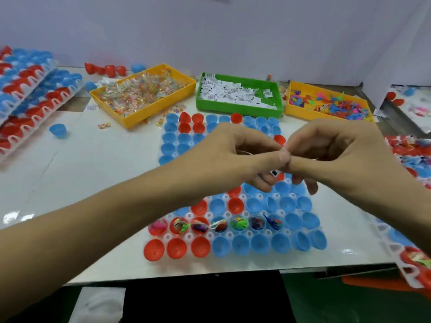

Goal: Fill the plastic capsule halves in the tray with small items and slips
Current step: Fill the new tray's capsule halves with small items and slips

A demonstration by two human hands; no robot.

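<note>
White paper slip (274, 172) sits pinched between your left hand (242, 155) and right hand (331, 152), thumbs touching, above the capsule tray (229, 234).

Above the white tray (235, 236) of red and blue capsule halves, the left hand (235, 152) and right hand (331, 150) are meeting thumb to thumb, pinching a small paper slip (274, 172) between them. Beyond the tray, a green bin (235, 108) of slips is sitting between two yellow bins (140, 113).
</note>
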